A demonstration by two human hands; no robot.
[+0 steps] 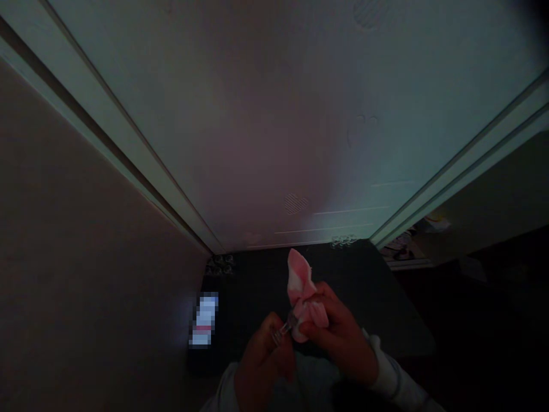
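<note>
My left hand (262,357) is closed around one end of a small, clear, glass-like piece (282,332). Its exact kind is hard to make out in the dim light. My right hand (338,332) grips a pink and white cloth (299,272), bunched between thumb and fingers. The cloth touches the far end of the clear piece, and its upper corner sticks up. Both hands are close together above the near part of a dark tabletop (253,286).
Several clear pieces (220,264) stand at the table's back left corner, and more clear pieces (343,241) along its back edge. A lit, blurred screen (204,320) lies at left. A pale panel (274,143) rises behind; a brown wall (86,257) borders the left.
</note>
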